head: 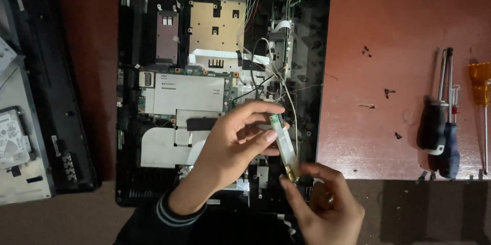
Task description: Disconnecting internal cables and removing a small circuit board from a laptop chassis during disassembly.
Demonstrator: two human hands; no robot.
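Currently both hands hold a narrow white strip board (284, 145) above the lower right part of an opened black computer case (312, 71); left hand (232, 145) pinches its upper end between thumb and fingers, right hand (322, 204) grips its lower end with fingertips closed. Thin wires (286, 94) run from the upper end into the case; metal shield plates (184, 94) lie left of the hands. Screwdrivers (442, 122) rest on the red table (388, 35), well apart; loose screws (388, 91) lie between; a hard drive (10, 137) sits far left.

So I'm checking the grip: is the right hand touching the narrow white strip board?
Touching. The head view shows the right hand's fingertips pinching the lower end of the strip board, while the left hand holds its upper end.
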